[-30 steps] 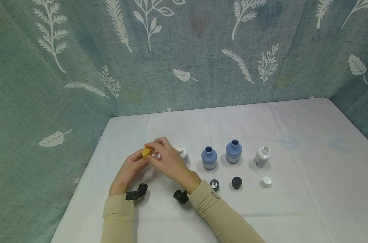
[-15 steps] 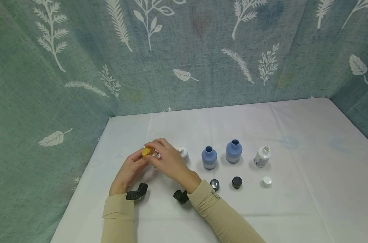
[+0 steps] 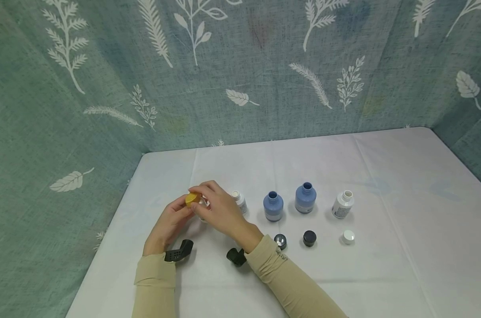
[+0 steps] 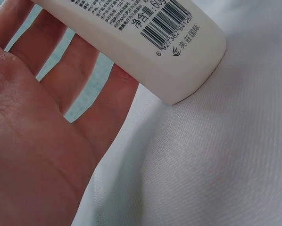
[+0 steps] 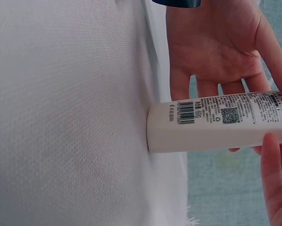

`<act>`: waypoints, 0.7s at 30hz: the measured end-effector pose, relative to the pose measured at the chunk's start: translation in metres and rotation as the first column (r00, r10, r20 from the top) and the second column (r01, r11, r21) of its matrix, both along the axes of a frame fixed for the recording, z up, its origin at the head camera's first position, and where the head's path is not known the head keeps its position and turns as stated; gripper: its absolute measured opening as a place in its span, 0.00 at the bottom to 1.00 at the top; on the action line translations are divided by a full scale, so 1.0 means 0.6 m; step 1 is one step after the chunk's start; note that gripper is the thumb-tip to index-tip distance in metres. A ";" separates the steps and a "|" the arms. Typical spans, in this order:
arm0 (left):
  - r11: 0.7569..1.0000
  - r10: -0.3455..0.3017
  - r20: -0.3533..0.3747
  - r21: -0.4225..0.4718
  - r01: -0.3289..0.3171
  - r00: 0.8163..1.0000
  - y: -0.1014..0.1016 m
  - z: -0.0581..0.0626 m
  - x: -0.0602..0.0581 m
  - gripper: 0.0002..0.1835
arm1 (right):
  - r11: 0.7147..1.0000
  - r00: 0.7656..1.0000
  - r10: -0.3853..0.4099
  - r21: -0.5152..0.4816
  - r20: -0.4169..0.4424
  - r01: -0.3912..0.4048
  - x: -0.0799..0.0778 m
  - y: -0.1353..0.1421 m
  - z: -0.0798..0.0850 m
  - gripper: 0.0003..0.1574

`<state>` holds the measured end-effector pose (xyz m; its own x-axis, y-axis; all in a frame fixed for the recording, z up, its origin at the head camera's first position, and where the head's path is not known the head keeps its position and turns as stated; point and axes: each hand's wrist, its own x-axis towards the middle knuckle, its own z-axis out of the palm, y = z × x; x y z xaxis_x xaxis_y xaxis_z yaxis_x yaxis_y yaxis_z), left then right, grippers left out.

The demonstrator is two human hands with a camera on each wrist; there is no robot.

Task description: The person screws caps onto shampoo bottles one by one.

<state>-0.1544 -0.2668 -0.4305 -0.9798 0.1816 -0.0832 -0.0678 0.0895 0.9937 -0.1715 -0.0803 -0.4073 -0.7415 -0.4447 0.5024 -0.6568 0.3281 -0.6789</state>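
Left of the leftmost blue bottle (image 3: 273,207), the left hand (image 3: 169,225) grips a white barcoded bottle (image 5: 211,123), its base on the white tablecloth (image 3: 383,269), while the right hand (image 3: 223,211) pinches a yellow cap (image 3: 191,199).

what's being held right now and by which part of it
A white barcoded bottle: the left hand holds it by its body, while the right hand grips the yellow cap at its top.
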 end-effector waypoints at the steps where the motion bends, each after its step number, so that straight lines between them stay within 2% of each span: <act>1: 1.000 -0.001 -0.001 0.000 0.001 1.000 0.000 0.000 0.000 0.22 | 1.000 1.000 0.001 -0.001 0.001 -0.001 0.000 0.000 0.000 0.21; 11: 1.000 -0.009 -0.005 0.007 0.009 1.000 0.000 0.001 0.000 0.23 | 1.000 1.000 -0.004 0.003 -0.026 0.004 0.002 0.000 0.002 0.21; 21: 1.000 -0.012 -0.009 0.012 0.012 1.000 0.001 0.003 0.001 0.21 | 1.000 1.000 -0.022 -0.001 0.008 0.022 0.004 0.000 0.001 0.20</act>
